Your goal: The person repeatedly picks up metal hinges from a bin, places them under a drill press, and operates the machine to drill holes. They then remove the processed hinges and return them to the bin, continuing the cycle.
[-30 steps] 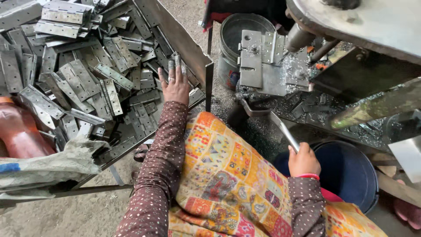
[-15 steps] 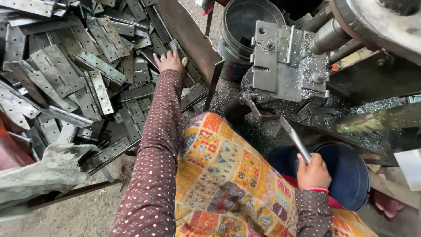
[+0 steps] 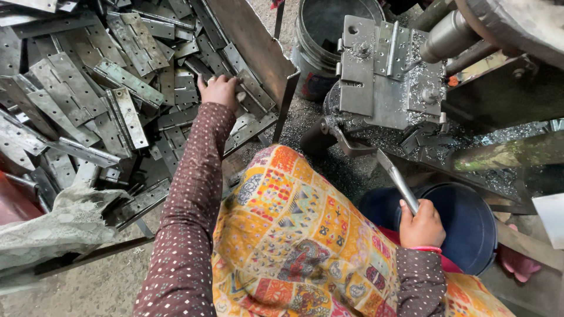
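Note:
My left hand (image 3: pixel 220 91) reaches out into a heap of grey metal hinges (image 3: pixel 88 94) and closes its fingers over one hinge (image 3: pixel 247 97) near the heap's right edge. My right hand (image 3: pixel 420 223) grips the metal lever handle (image 3: pixel 396 179) that runs up to a steel fixture block (image 3: pixel 382 73) of the machine. A hinge sits clamped against that block. Metal shavings cover the fixture and the surface below it.
A slanted metal plate (image 3: pixel 252 41) borders the hinge heap on the right. A grey bucket (image 3: pixel 329 29) stands behind the fixture, a dark blue tub (image 3: pixel 470 223) beside my right hand. A patterned orange cloth (image 3: pixel 294 240) covers my lap. A crumpled sack (image 3: pixel 59 223) lies lower left.
My left hand has curled down onto a hinge in the heap. The view has shifted closer to the fixture. My right hand stays on the lever.

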